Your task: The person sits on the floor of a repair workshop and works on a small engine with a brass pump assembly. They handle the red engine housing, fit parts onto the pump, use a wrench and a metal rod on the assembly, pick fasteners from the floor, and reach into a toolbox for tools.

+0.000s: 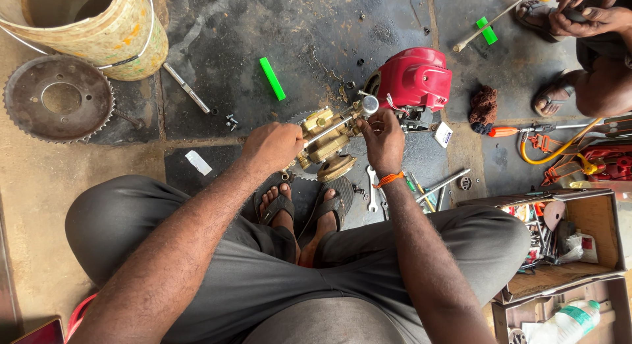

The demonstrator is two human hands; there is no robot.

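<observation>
I squat over a small engine with a red cover (416, 77) joined to a brass pump body (327, 141) on the dark floor. My left hand (271, 146) is closed around the handle of a metal tool (331, 128) that runs up to a silver socket head (368, 105) on the pump. My right hand (382, 138) grips the tool's head end by the pump, next to the engine. An orange thread circles that wrist. My sandalled feet (308, 209) rest just below the pump.
A large toothed sprocket (59, 98) and a patterned bucket (92, 28) sit far left. A green stick (272, 79), loose bolts (232, 122), wrenches (373, 189) and a rag (484, 108) lie around. An open toolbox (566, 235) stands right. Another person's feet (553, 94) are top right.
</observation>
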